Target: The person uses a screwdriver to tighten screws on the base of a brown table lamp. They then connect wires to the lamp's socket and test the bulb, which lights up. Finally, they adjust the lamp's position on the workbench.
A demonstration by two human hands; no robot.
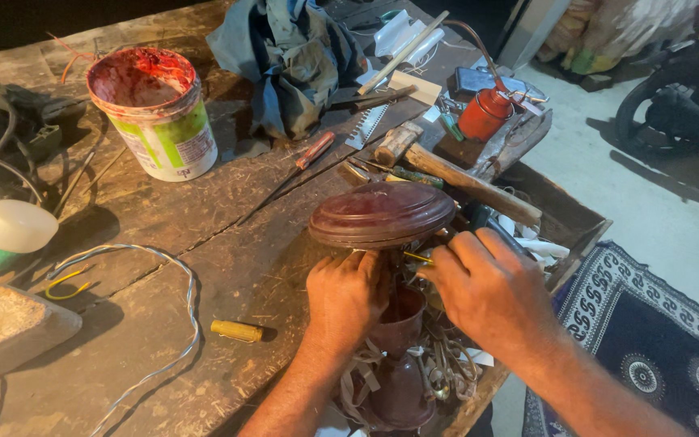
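Observation:
My left hand grips the stem of a dark red-brown turned wooden stand just under its oval top. The stand's lower part runs down toward me past the bench edge. My right hand is closed beside the stem on a thin tool with a yellow tip, which points at the stem under the oval top. The two hands almost touch.
On the worn wooden bench stand a paint-stained bucket, a rag pile, a wooden mallet, a red oil can, screwdrivers, a white bulb, loose wire and a yellow handle. A patterned rug lies right.

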